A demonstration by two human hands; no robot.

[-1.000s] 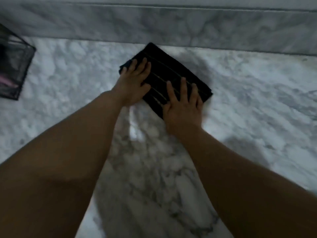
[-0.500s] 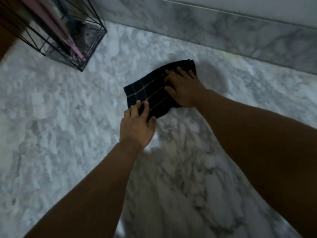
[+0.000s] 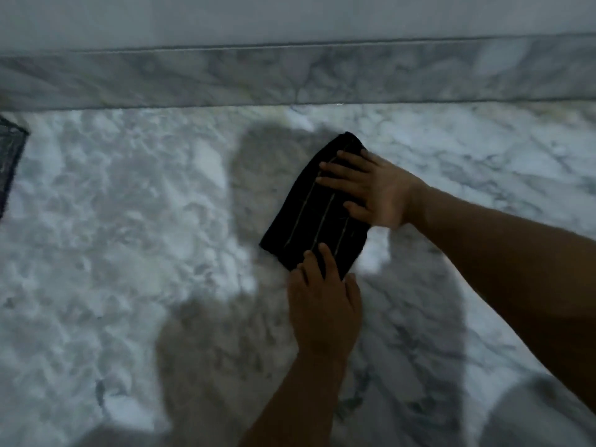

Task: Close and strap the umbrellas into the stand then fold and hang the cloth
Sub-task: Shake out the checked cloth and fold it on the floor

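Note:
A black cloth with thin pale stripes lies folded into a narrow rectangle on the white marble floor. My right hand lies flat on its far right part, fingers straight and spread. My left hand is at the cloth's near edge, its fingertips resting on the fabric. A corner of the black wire umbrella stand shows at the left edge; no umbrella is visible in it.
A marble skirting runs along the wall behind the cloth. Shadows of my arms fall across the floor left of and below the cloth.
The view has swung right, so the stand has slid almost out of frame. The cloth now looks narrower and more upright, and both hands have shifted along it while staying flat on it.

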